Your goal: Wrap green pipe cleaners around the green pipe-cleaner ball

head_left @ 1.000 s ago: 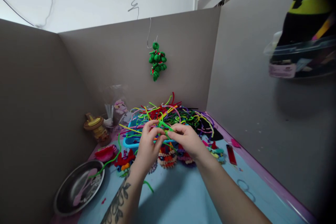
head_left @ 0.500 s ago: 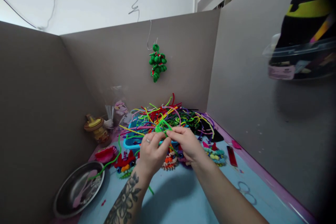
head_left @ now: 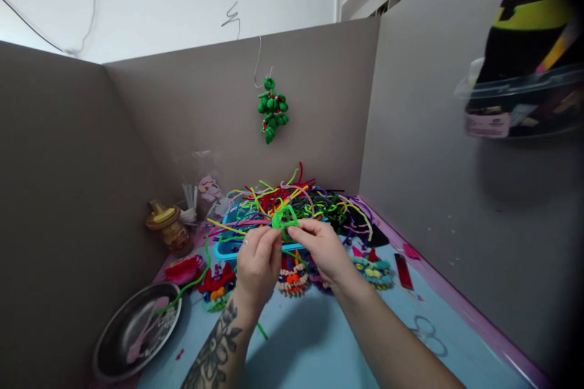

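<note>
A bright green piece of bent pipe cleaner (head_left: 285,217), shaped into an open frame of loops, is held up over the table between both hands. My left hand (head_left: 259,258) pinches its lower left side between thumb and fingers. Against its lower right side, my right hand (head_left: 322,249) closes thumb and forefinger. Behind the hands, a blue basket (head_left: 223,251) is heaped with loose pipe cleaners (head_left: 328,203) in many colours. A long green pipe cleaner (head_left: 194,282) trails from the left side down into a metal bowl; whether it joins the held piece is hidden.
The metal bowl (head_left: 101,340) holds a pink tool and small white bits. Several colourful pipe-cleaner figures (head_left: 294,279) line the basket's front. Scissors (head_left: 426,334) and a red box (head_left: 403,271) lie right. A green tree ornament (head_left: 272,109) hangs from the back panel (head_left: 319,103).
My left hand has shifted slightly left and its fingers have drawn together lower on the green frame. The frame has turned and shows more fully. My right hand stays nearly in place.
</note>
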Demonstrator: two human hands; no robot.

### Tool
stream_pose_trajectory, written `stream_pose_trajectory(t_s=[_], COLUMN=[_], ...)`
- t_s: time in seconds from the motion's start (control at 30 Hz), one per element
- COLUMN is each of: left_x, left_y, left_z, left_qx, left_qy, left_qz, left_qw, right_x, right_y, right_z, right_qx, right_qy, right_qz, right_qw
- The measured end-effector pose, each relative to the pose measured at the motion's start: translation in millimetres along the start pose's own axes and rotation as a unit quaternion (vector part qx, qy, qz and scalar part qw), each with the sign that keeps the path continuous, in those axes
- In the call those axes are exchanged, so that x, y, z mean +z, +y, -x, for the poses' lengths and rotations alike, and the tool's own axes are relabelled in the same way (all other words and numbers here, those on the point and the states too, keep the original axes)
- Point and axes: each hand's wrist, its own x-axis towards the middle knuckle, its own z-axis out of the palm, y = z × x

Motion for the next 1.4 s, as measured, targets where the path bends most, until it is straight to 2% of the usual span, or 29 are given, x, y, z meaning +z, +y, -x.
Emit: stream_pose_trajectory(t_s=[0.2, 0.4, 0.5, 0.6, 0.7, 0.77, 0.93, 1.1, 1.17, 1.23, 1.3, 1.4], left_x=[0.1, -2.4, -5.3, -8.0, -9.5, -9.5, -8.5, -8.8, -7.4, -5.1, -2.6, -1.2], left_y=[-1, 3, 5, 5, 2, 0, -1, -1, -4, -9, -14, -18], left_z=[-3, -5, -9, -13, -16, -17, -17, -16, -15, -14, -13, -12], left_qx=[-0.109, -0.085, -0.106, -0.143, -0.174, -0.183, -0.177, -0.19, -0.221, -0.281, -0.345, -0.39], left_qy=[-0.017, -0.04, -0.03, -0.035, -0.07, -0.093, -0.09, -0.101, -0.09, -0.079, -0.088, -0.148], left_qz=[0.077, 0.087, 0.08, 0.07, 0.095, 0.122, 0.132, 0.149, 0.18, 0.228, 0.288, 0.38], left_qw=[0.991, 0.992, 0.991, 0.987, 0.978, 0.971, 0.971, 0.965, 0.954, 0.929, 0.889, 0.826], right_x=[2, 5, 6, 4, 0, -2, 0, 5, 4, 1, -2, -6], right_y=[7, 14, 12, 8, 5, 5, 10, 12, 11, 10, 8, 5], right_z=[-1, -1, 1, 2, 1, 0, 0, 1, 0, 0, -1, -2], right_qx=[0.0, 0.008, 0.001, -0.021, -0.037, -0.023, 0.006, 0.01, 0.008, 0.013, 0.025, 0.038], right_qy=[-0.004, 0.042, 0.052, 0.027, -0.03, -0.049, -0.069, -0.048, -0.042, -0.032, -0.021, -0.027], right_qz=[0.022, 0.034, 0.046, 0.092, 0.131, 0.122, 0.073, 0.078, 0.079, 0.073, 0.052, 0.003], right_qw=[1.0, 0.999, 0.998, 0.995, 0.99, 0.991, 0.995, 0.996, 0.996, 0.997, 0.998, 0.999])
